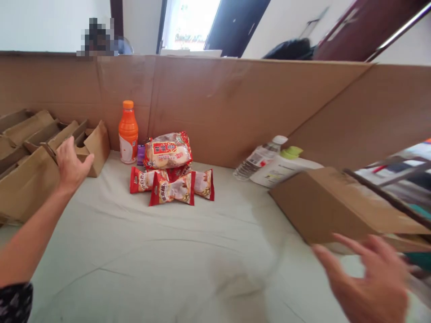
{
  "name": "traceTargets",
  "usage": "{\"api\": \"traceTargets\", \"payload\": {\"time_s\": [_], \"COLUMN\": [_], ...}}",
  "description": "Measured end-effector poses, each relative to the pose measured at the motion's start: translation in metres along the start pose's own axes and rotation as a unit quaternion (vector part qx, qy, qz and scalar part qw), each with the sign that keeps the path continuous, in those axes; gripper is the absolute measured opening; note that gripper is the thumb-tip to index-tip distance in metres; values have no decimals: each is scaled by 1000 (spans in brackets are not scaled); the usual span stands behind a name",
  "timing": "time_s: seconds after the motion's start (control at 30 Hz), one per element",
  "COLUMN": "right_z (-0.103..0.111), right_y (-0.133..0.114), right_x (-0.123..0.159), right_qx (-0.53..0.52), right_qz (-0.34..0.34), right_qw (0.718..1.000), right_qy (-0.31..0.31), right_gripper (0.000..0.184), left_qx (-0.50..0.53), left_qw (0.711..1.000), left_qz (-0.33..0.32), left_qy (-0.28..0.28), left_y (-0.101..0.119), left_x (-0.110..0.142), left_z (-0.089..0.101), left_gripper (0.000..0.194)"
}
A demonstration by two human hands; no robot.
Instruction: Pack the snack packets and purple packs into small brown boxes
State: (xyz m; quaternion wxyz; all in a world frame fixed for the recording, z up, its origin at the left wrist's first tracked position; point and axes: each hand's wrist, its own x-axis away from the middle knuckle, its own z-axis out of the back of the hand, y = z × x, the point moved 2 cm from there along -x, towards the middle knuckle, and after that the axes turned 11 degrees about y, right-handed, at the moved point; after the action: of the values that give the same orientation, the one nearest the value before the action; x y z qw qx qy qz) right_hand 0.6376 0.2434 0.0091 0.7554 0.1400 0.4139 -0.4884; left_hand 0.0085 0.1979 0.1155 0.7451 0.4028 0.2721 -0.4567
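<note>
My left hand [71, 163] reaches out to the left, fingers spread and holding nothing, right at the edge of a pile of folded cardboard boxes [32, 148]. Low at the right, my right hand [368, 278] is blurred by motion; its fingers are apart and it holds nothing, just in front of a closed cardboard box [333, 204]. Between the hands, farther back, lies a heap of red snack packets [171, 177] with an orange drink bottle [128, 131] standing beside it.
A pale cloth [161, 260] covers the surface. A tall cardboard wall [235, 98] runs along the back and right. A clear water bottle [259, 158] and a white bottle with a green cap [283, 168] lie behind the closed box. A person sits beyond the wall.
</note>
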Motion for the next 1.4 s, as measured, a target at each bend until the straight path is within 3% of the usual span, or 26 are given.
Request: {"api": "traceTargets", "payload": {"time_s": [0.1, 0.13, 0.2, 0.27, 0.4, 0.5, 0.57, 0.7, 0.77, 0.83, 0.93, 1.03, 1.1, 1.2, 1.27, 1.33, 1.4], "right_z": [-9, -11, -11, -5, 1, -11, -24, -37, -35, -31, -32, -57, -88, -138, -159, -165, -155], "right_y": [-42, -57, -82, -102, -131, -153, -172, -199, -195, -180, -156, -151, -164, -195, -210, -214, -205], "right_x": [1, -1, -7, -13, -19, -23, -21, -7, -2, -4, -31, -83, -118, -149, -157, -156, -152], "right_qx": [-29, -51, -89, -112, -178, -261, -346, -471, -476, -450, -367, -268, -197, -59, -14, -9, 0], "right_qz": [-85, -81, -58, -40, -39, -80, -131, -231, -270, -289, -246, -116, 8, 170, 205, 203, 194], "right_qw": [993, 993, 993, 992, 983, 960, 922, 820, 802, 813, 871, 936, 954, 933, 916, 910, 908], "right_qy": [79, 72, 52, 38, 6, -54, -117, -229, -238, -230, -214, -197, -225, -311, -345, -361, -372], "right_gripper": [44, 40, 38, 31, 22, 24, 31, 50, 56, 56, 47, 30, 33, 49, 49, 35, 24], "left_qx": [-26, -21, -4, 10, 43, 158, 227, 323, 354, 379, 383, 321, 288, 275, 266, 254, 243], "left_qw": [996, 995, 995, 996, 994, 967, 938, 898, 886, 869, 848, 846, 825, 769, 741, 730, 739], "left_qz": [56, 59, 51, 40, 19, -95, -143, -158, -164, -186, -240, -289, -326, -385, -409, -421, -430], "left_qy": [-59, -73, -85, -85, -94, -178, -221, -253, -252, -259, -277, -314, -360, -429, -461, -475, -458], "left_y": [0, 1, 1, -5, -20, -6, 13, 54, 69, 77, 81, 87, 96, 116, 128, 139, 146], "left_x": [-33, -37, -34, -16, 53, 106, 132, 159, 161, 158, 144, 122, 106, 89, 83, 83, 87], "left_z": [-32, -36, -29, -1, 88, 140, 154, 140, 126, 115, 109, 108, 104, 93, 85, 82, 86], "left_gripper": [33, 22, 20, 27, 30, 20, 21, 27, 29, 31, 32, 40, 59, 76, 74, 61, 40]}}
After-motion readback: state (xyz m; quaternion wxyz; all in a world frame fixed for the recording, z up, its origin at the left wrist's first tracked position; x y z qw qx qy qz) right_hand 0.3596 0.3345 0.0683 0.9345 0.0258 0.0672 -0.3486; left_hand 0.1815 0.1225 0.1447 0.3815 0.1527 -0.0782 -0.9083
